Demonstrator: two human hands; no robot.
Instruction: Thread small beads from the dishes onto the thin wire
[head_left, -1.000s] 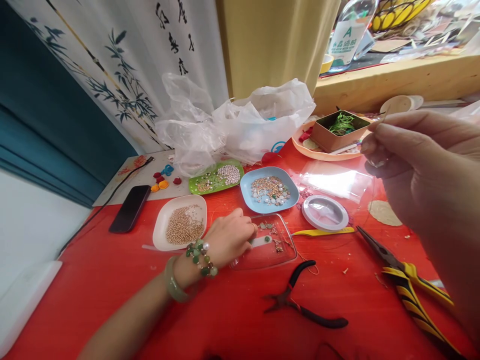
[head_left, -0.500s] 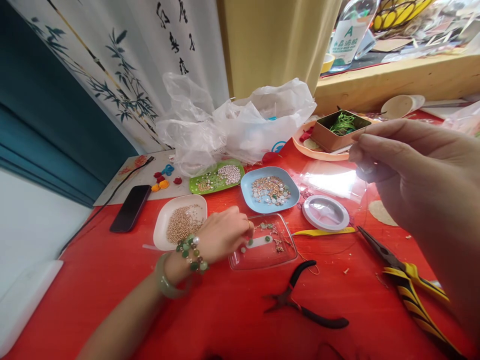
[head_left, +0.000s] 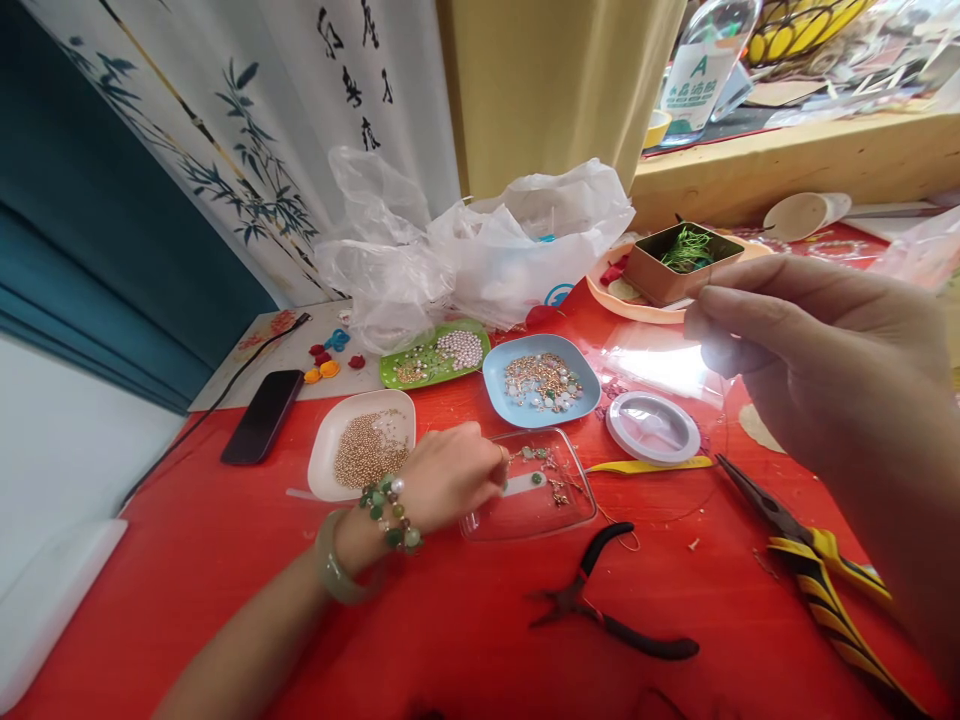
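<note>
My left hand (head_left: pixel 456 475), with a green bead bracelet (head_left: pixel 394 513) and a jade bangle (head_left: pixel 334 560) on its wrist, reaches over the left side of a clear plastic tray (head_left: pixel 529 532). Its fingers are pinched together low in the tray; what is between them is hidden. Green beads and small gold pieces lie in the tray beside a pale strip (head_left: pixel 525 484). Raised at the right, my right hand (head_left: pixel 810 325) pinches a thin wire (head_left: pixel 725 405) between thumb and forefinger. The wire is faint and curves down toward the table.
A cream dish of gold beads (head_left: pixel 319 460), a blue dish (head_left: pixel 495 395) and a green dish (head_left: pixel 390 372) stand behind the tray. Black-handled pliers (head_left: pixel 570 600), yellow-handled pliers (head_left: pixel 810 545), yellow tweezers (head_left: pixel 645 466) and a round lid (head_left: pixel 652 428) surround it. A phone (head_left: pixel 261 417) lies left.
My left fingers have closed in lower over the tray, covering green beads that showed beside them. My right hand has shifted slightly left and down, still pinching the wire.
</note>
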